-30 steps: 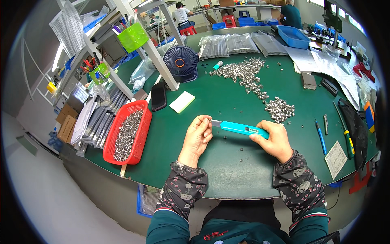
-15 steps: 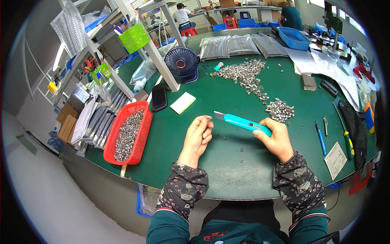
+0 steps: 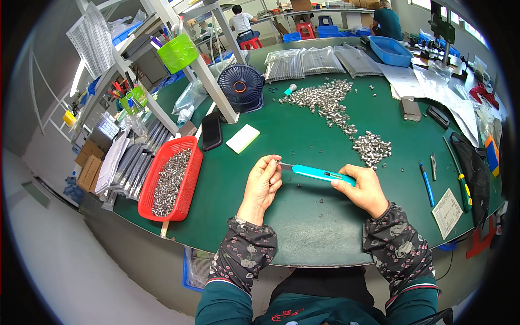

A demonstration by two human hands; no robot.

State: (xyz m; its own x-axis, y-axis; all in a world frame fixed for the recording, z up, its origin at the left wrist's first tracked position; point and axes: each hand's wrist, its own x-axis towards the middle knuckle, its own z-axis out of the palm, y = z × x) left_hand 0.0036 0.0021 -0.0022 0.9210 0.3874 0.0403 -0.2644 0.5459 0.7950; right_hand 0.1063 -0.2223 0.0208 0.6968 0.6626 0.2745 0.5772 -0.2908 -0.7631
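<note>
My right hand (image 3: pixel 364 188) grips a turquoise utility knife (image 3: pixel 317 173), its blade out and pointing left. The blade's tip meets the fingertips of my left hand (image 3: pixel 263 185), which pinches a small metal ring-like piece (image 3: pixel 278 162); the fingers partly hide it. Beyond the knife lies a small pile of short metal tube pieces (image 3: pixel 372 148), and farther back a larger spread of them (image 3: pixel 325 100). On the left stands a red plastic basket (image 3: pixel 189 187) holding many similar metal pieces.
A black phone (image 3: pixel 212 131), a pale notepad (image 3: pixel 242 138) and a dark blue fan (image 3: pixel 241 86) stand at the left. Bagged parts (image 3: pixel 303 63) and a blue tray (image 3: pixel 391 51) lie at the back. At right are a blue pen (image 3: pixel 427 184) and a paper slip (image 3: pixel 447 214).
The knife has swung down and left, so its blade now reaches the metal piece in my left fingers. My left hand has stayed nearly in place.
</note>
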